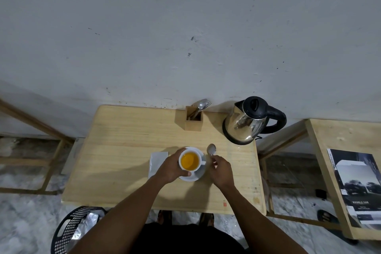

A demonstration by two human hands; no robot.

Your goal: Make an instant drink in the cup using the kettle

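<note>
Centrally, left hand (169, 168) grips cup (190, 161); table (115, 150) margins open.

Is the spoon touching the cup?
Apart. In the head view, the spoon, held by the right hand, shows bare table between its bowl and the cup.

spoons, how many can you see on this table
2. One shiny metal spoon is held in the right hand beside the white cup; another spoon stands with a fork in the square wooden cutlery holder. That holder may hide more.
</note>
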